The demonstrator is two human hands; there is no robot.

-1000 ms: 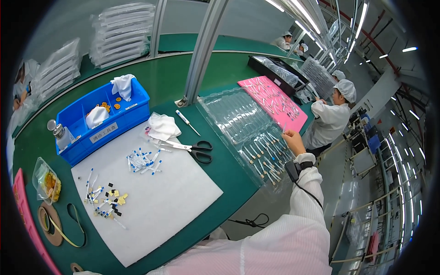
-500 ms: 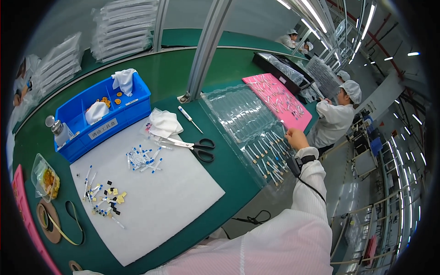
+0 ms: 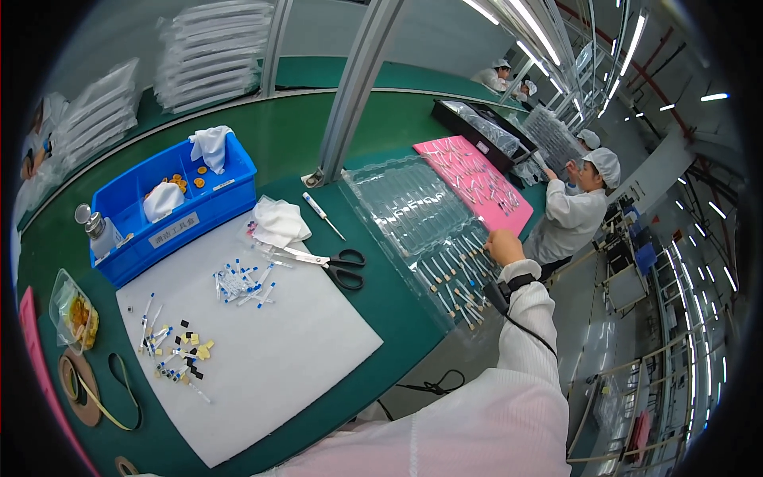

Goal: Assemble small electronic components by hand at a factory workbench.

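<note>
My right hand (image 3: 505, 247) reaches out over the right edge of a clear plastic tray (image 3: 373, 187), at its nearer half. Its fingers are curled together and largely hidden behind the back of the hand; whatever they hold is too small to make out. Beside the hand, several thin white strips with tan ends (image 3: 455, 265) lie in rows in the tray. A pink mat (image 3: 515, 224) with many small strips on it lies just beyond the hand. Around the right wrist is a black band with a cable (image 3: 520, 284). My left hand is out of view.
A white foam sheet (image 3: 294, 374) holds blue-ended strips (image 3: 242, 284), yellow and black pieces (image 3: 189, 350), and black-handled scissors (image 3: 306, 256). A screwdriver (image 3: 322, 215), a blue bin (image 3: 226, 199) and a metal post (image 3: 350, 111) stand farther off. A co-worker (image 3: 576, 211) is at the right.
The view has shifted slightly. My right hand has moved a little left along the tray, and its fingers look more curled than before.
</note>
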